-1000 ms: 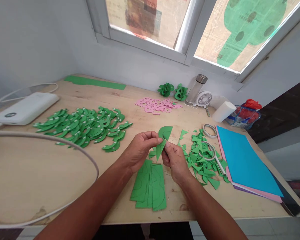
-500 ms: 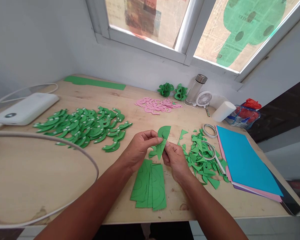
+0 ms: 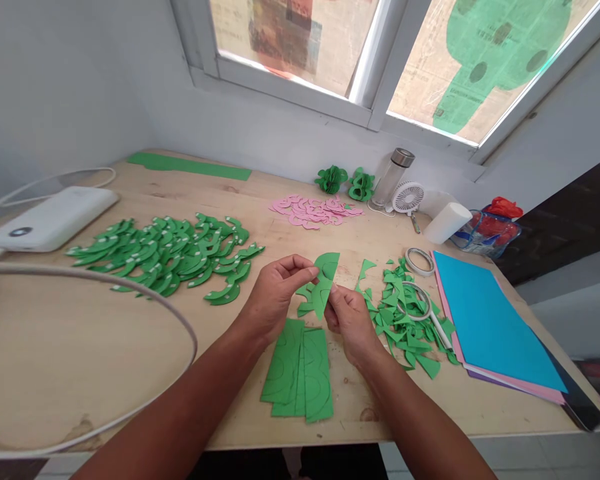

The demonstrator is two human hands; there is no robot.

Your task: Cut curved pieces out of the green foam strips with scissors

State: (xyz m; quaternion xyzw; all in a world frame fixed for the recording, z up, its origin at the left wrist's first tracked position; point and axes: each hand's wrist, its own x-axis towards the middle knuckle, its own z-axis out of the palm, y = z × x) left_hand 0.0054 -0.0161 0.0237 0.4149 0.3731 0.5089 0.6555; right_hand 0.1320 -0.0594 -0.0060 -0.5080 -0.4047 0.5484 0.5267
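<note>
Two hands pinch one green foam cutout [image 3: 323, 285] above the desk [image 3: 80, 347], just beyond the green foam strips [image 3: 300, 370]: left hand [image 3: 273, 298] grips its upper edge, right hand [image 3: 347, 319] its lower. Best handled by fingertips, lightly, to avoid creasing.

Home craft corner, wooden table [image 3: 105, 347] pushed against a white wall under a paper-covered window [image 3: 405, 53], piles of green cut-out shapes [image 3: 165, 253], pink cut-outs [image 3: 313, 211], coloured sheets [image 3: 485, 320], tape roll [image 3: 420, 261], scissors [image 3: 425, 303], small desk fan [image 3: 409, 198]
</note>
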